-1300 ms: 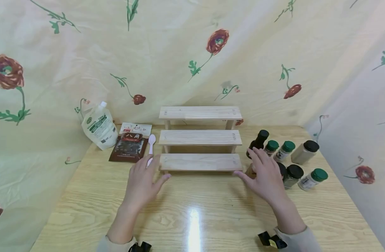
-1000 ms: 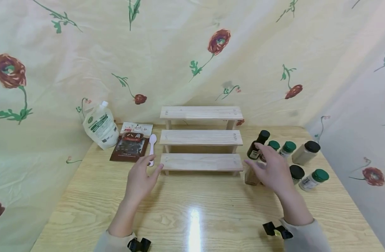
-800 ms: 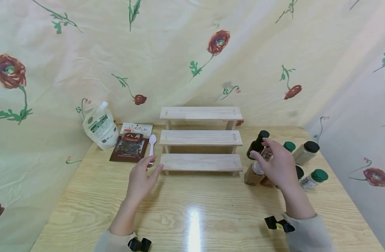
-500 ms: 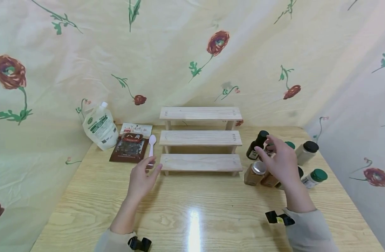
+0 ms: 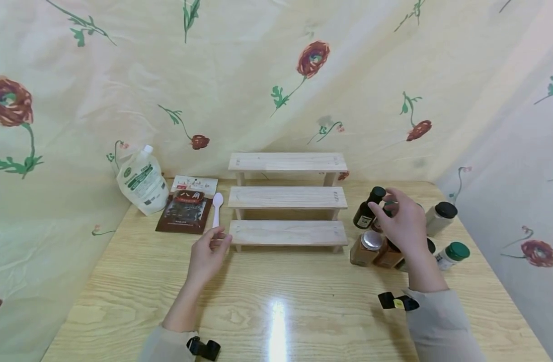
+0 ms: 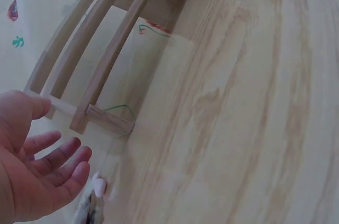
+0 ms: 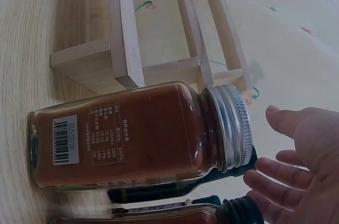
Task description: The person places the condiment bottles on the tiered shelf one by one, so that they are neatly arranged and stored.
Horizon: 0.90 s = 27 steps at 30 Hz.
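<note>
1. The dark brown flat packet [image 5: 184, 213] on the surface carries the large characters "八角".
2. The glass jar of reddish-brown powder [image 7: 137, 134] has a white barcode label; its fine print is unreadable.

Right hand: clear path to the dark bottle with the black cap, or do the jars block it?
Probably yes. The right hand hovers open above the jar cluster, its fingertips beside the dark bottle. The silver-lidded jar stands nearer the person, lower than the hand, so nothing seems to block it.

The head view looks forward and down over the whole bench [image 5: 276, 301]; each wrist view sits close and low beside its hand; all three share the stepped wooden rack [image 5: 287, 198] [image 6: 100, 49] [image 7: 159, 28].
</note>
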{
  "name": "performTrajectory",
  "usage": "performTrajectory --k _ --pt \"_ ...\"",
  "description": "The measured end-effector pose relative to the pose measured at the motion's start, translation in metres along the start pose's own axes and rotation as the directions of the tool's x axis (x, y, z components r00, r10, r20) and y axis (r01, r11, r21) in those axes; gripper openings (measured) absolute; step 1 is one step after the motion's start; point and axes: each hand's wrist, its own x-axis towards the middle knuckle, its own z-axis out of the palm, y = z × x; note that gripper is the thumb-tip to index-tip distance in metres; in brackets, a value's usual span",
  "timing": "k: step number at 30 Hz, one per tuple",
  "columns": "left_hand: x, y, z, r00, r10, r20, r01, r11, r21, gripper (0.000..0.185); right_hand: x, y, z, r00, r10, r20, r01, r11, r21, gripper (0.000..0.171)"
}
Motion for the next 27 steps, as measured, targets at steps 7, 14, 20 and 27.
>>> performTrajectory --k 7,14,20,27 --pt "0.004 -0.007 0.006 0.993 -0.116 -0.012 0.115 0.991 -0.063 0.038 0.008 0.006 0.004 0.999 0.039 0.035 -0.039 0.999 0.014 0.06" --pt "0.009 -0.009 0.013 0.976 -0.216 0.035 0.219 0.96 -0.172 0.039 0.017 0.013 0.004 0.998 0.031 0.046 -0.03 0.999 -0.024 0.06" --pt "0.012 -0.01 0.02 0.958 -0.279 0.069 0.285 0.892 -0.35 0.039 0.023 0.02 0.007 0.998 0.016 0.06 -0.014 0.999 -0.043 0.057" --pt "0.016 -0.013 0.029 0.942 -0.333 0.045 0.316 0.831 -0.457 0.039 0.027 0.026 0.015 0.993 0.041 0.108 -0.035 0.998 -0.06 0.039"
